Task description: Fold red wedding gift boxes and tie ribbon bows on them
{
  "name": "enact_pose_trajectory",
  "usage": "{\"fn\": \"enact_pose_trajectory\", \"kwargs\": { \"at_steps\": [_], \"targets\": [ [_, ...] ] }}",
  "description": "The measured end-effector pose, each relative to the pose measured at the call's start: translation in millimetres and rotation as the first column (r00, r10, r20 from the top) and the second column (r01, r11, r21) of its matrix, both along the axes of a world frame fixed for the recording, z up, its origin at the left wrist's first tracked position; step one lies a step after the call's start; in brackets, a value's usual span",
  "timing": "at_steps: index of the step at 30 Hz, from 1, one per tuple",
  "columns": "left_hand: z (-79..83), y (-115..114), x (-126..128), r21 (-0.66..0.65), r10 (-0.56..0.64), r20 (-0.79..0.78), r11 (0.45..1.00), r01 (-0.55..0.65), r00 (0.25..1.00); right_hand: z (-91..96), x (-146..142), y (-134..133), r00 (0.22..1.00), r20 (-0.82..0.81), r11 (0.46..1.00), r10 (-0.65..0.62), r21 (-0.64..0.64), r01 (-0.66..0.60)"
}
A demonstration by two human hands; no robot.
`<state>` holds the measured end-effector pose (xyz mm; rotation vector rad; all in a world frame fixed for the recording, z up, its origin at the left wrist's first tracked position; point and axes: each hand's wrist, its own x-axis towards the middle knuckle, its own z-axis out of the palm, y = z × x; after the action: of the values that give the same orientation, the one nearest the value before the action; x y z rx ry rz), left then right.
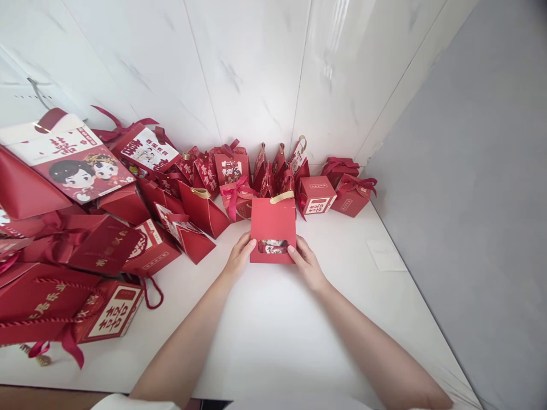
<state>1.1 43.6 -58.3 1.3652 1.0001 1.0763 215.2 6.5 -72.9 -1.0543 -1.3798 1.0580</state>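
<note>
A small red paper gift bag [273, 225] with a gold handle lies on the white table [273, 330], its open end toward me. A red and white wrapped sweet [272, 246] shows in that opening. My left hand [237, 259] grips the bag's lower left corner, fingers curled on its edge. My right hand [306, 263] grips the lower right corner, thumb against the opening.
Many red gift boxes and bags crowd the left side and back, among them a large box with cartoon figures [72, 165] and ribboned cubes [352, 193]. A white marble wall stands behind. The table's right edge [410, 273] meets a grey floor.
</note>
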Motion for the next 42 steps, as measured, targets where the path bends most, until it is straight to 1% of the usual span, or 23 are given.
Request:
{"fn": "enact_pose_trajectory", "kwargs": {
  "at_steps": [5,13,19,26,29,31,32,34,36,37,39,40,42],
  "targets": [
    [2.8,-3.2,-0.5,-0.04,-0.003,-0.004,0.999,0.003,1.0,1.0,-0.6,0.4,1.0,-0.008,1.0,0.005,0.001,-0.005],
    [5.7,-3.6,0.1,-0.05,0.005,0.005,0.999,-0.005,1.0,0.1,-0.5,0.6,1.0,-0.007,1.0,0.007,-0.004,-0.007],
    [7.1,-4.3,0.9,-0.032,-0.007,0.006,0.999,0.007,1.0,-2.1,0.3,0.4,1.0,-0.011,1.0,0.006,-0.006,-0.006],
    [3.8,-3.7,-0.7,-0.013,-0.017,0.003,1.0,0.017,1.0,-2.0,0.5,1.0,1.0,-0.004,1.0,0.0,-0.012,0.0],
    [1.8,-4.4,-0.3,-0.012,-0.048,-0.001,0.999,0.048,0.999,-0.1,0.0,-1.7,0.999,0.039,0.999,-0.02,0.049,0.018],
    [-0.2,-5.6,1.7,0.023,-0.061,-0.017,0.998,0.062,0.998,2.2,-1.1,-5.7,0.992,0.1,0.985,-0.082,0.162,0.065],
    [-1.3,-6.5,3.2,0.059,-0.043,-0.036,0.997,0.045,0.998,3.6,-2.0,-8.2,0.982,0.136,0.966,-0.13,0.24,0.095],
    [-3.2,-9.3,6.7,0.133,0.058,-0.092,0.99,-0.046,0.994,6.3,-4.3,-13.0,0.953,0.203,0.912,-0.226,0.388,0.134],
    [-3.5,-13.6,9.7,0.187,0.148,-0.181,0.976,-0.113,0.972,8.2,-6.4,-16.4,0.926,0.262,0.877,-0.271,0.464,0.125],
    [-2.7,-16.0,10.8,0.207,0.156,-0.239,0.972,-0.107,0.958,8.6,-7.0,-17.5,0.917,0.293,0.876,-0.271,0.47,0.109],
    [0.4,-20.9,11.9,0.251,0.12,-0.375,0.968,-0.024,0.919,7.7,-7.1,-18.2,0.903,0.357,0.889,-0.24,0.454,0.057],
    [2.5,-22.9,12.1,0.274,0.104,-0.446,0.961,0.025,0.889,6.6,-6.5,-18.2,0.897,0.388,0.894,-0.212,0.448,0.018],
    [6.6,-25.2,11.8,0.311,0.115,-0.566,0.947,0.082,0.816,4.0,-5.0,-18.2,0.888,0.435,0.884,-0.15,0.461,-0.077]
  ]
}}
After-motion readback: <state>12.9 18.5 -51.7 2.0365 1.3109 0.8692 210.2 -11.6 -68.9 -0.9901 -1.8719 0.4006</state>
